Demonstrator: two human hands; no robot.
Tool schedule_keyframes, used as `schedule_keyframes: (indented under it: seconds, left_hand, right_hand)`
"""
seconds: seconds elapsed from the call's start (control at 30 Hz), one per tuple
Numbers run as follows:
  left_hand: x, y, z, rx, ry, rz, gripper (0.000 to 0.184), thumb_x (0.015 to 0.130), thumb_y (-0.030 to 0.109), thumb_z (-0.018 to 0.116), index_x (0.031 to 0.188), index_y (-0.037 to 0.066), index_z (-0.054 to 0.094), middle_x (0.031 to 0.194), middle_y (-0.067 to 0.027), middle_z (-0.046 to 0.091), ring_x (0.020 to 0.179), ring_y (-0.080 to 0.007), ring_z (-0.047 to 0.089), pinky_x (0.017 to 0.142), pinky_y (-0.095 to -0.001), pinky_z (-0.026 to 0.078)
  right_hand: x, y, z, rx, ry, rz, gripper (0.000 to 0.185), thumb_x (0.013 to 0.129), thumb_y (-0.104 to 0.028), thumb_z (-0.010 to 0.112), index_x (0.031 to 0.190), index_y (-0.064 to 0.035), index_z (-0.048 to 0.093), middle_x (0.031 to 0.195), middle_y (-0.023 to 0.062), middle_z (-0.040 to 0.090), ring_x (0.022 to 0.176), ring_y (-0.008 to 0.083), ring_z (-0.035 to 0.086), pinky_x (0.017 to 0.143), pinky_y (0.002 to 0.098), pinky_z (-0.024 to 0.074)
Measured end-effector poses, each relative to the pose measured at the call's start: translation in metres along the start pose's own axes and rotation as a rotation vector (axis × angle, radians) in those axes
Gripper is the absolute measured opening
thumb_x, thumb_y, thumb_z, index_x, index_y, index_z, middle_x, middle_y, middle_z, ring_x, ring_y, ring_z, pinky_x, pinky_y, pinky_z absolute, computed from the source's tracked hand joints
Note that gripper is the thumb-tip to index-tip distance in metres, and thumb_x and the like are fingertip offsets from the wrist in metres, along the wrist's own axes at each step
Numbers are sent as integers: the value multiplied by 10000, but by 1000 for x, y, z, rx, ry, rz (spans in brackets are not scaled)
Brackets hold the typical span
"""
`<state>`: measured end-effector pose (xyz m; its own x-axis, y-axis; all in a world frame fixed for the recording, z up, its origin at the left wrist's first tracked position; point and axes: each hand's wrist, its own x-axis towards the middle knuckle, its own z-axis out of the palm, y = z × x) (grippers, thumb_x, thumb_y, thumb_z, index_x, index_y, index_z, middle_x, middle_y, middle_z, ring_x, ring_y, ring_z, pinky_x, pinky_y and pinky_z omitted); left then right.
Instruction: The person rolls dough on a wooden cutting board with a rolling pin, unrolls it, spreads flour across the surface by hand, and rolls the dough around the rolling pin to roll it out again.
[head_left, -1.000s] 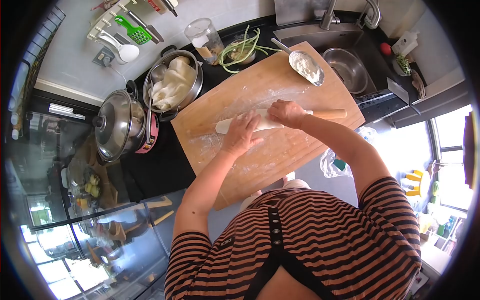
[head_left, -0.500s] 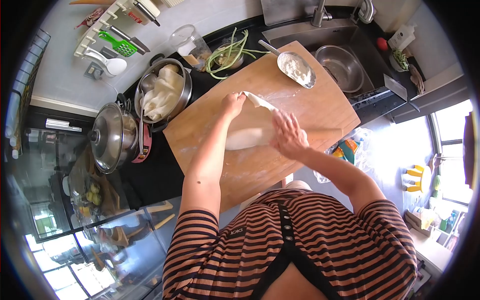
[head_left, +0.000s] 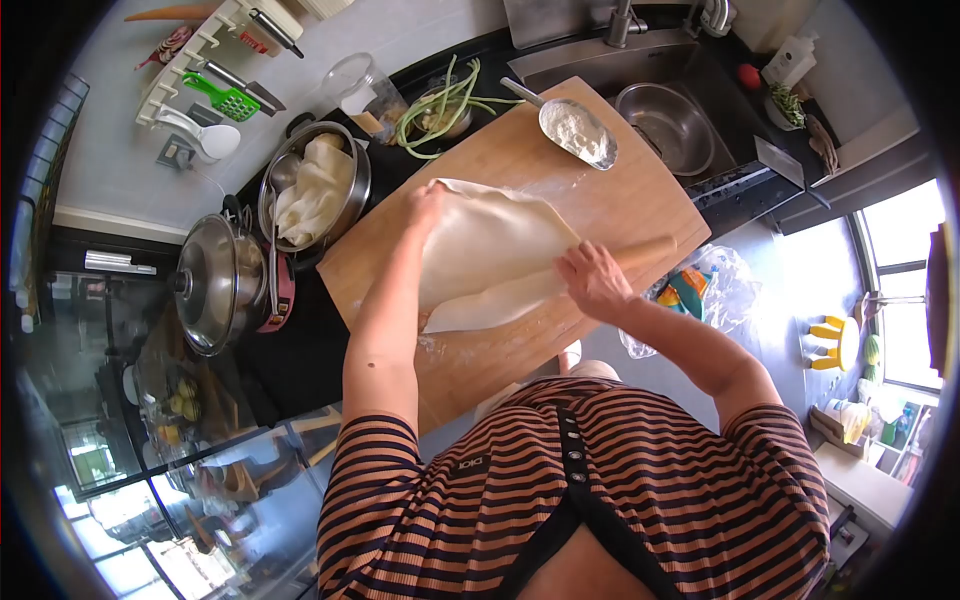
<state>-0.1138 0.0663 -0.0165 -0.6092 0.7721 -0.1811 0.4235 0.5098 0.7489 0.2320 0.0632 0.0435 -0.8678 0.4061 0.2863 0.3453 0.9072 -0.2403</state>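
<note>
A thin, pale dough sheet [head_left: 490, 245] is spread over the wooden board [head_left: 650, 200]. My left hand [head_left: 427, 208] is closed on the sheet's upper left edge. My right hand [head_left: 597, 278] has its fingers curled at the sheet's right edge, over the rolling pin [head_left: 645, 254]. The pin's right end sticks out beyond that hand. Dough covers the rest of the pin, and the sheet's near part lies over it as a long ridge. Loose flour dusts the board around the dough.
A metal scoop of flour [head_left: 578, 132] lies on the board's far side. To the left stand a pot holding dough sheets [head_left: 318, 190] and a lidded pot [head_left: 210, 285]. Long green beans [head_left: 440, 110] lie behind the board. The sink [head_left: 680, 75] holds a metal bowl [head_left: 672, 125].
The dough has been unfolded from a narrow roll into a broad sheet across the board. My left hand moved left with its edge; my right hand went from flat to curled.
</note>
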Motion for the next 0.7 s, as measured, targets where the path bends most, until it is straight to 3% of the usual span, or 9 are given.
schedule_keyframes:
  seconds: [0.1, 0.2, 0.4, 0.5, 0.6, 0.7]
  left_hand:
    - [10, -34, -25, -77, 153, -117, 476, 856, 423, 537, 834, -41, 642, 843, -200, 662, 813, -290, 643, 723, -404, 469]
    - [-16, -52, -42, -123, 40, -192, 447, 827, 405, 596, 867, -39, 636, 831, -177, 659, 794, -237, 635, 706, -373, 473]
    - [-52, -38, -51, -31, -107, -122, 452, 761, 332, 702, 996, -42, 604, 914, -162, 656, 815, -227, 625, 723, -346, 480]
    - [-54, -41, -44, 130, 55, -20, 447, 757, 323, 707, 985, -47, 603, 926, -155, 658, 816, -228, 626, 729, -347, 482]
    - [-43, -59, -36, -54, 135, -118, 409, 751, 309, 705, 945, -38, 610, 900, -144, 661, 805, -222, 626, 722, -343, 483]
    - [-52, -61, -57, -213, 57, -184, 355, 752, 284, 698, 902, -27, 615, 855, -124, 659, 765, -203, 620, 702, -333, 483]
  right_hand:
    - [18, 14, 1, -37, -26, -20, 200, 728, -71, 539, 926, -40, 536, 905, 102, 509, 904, 264, 503, 844, 370, 408]
    - [3, 7, -7, -49, -59, -7, 207, 713, -61, 554, 918, -44, 541, 914, 103, 509, 917, 268, 502, 882, 372, 393]
    - [-26, -1, -8, -167, -175, 50, 203, 697, -49, 571, 900, -50, 555, 937, 107, 523, 948, 274, 501, 896, 376, 393]
    - [-33, -6, -6, -160, -219, 92, 206, 692, -50, 574, 898, -47, 560, 936, 106, 525, 949, 280, 500, 882, 375, 402]
    - [-43, -12, -7, -119, -200, 158, 201, 683, -42, 576, 883, -45, 558, 924, 107, 521, 943, 289, 501, 856, 384, 414]
    - [-53, -12, -17, -110, -92, 235, 174, 677, -29, 572, 848, -48, 546, 896, 109, 512, 929, 300, 506, 818, 404, 424]
